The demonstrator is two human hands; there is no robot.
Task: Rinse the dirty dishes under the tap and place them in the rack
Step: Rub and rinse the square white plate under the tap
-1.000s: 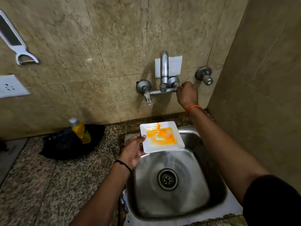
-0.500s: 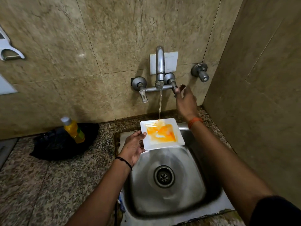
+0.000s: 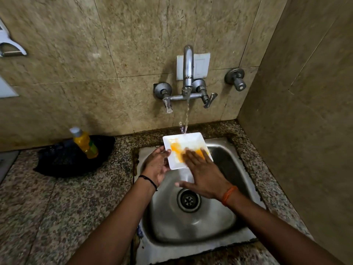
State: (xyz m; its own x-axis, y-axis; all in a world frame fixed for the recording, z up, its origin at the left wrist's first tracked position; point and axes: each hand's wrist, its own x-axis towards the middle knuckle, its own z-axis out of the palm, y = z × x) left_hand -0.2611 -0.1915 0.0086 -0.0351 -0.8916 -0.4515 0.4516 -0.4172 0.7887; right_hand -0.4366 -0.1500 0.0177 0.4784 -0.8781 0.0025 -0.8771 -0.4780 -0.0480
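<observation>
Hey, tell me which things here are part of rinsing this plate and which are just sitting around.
In use: white square plate; running tap; steel sink; left hand holding the plate's edge; right hand flat on the orange stain.

Lying about: yellow bottle; black bag; peeler on the wall.

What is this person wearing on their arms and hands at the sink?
Both hands are bare, without gloves or visible rings. The left hand has a thin black cord bracelet at the wrist. The right hand has an orange thread band at its wrist. Both forearms are uncovered; no sleeve shows.
</observation>
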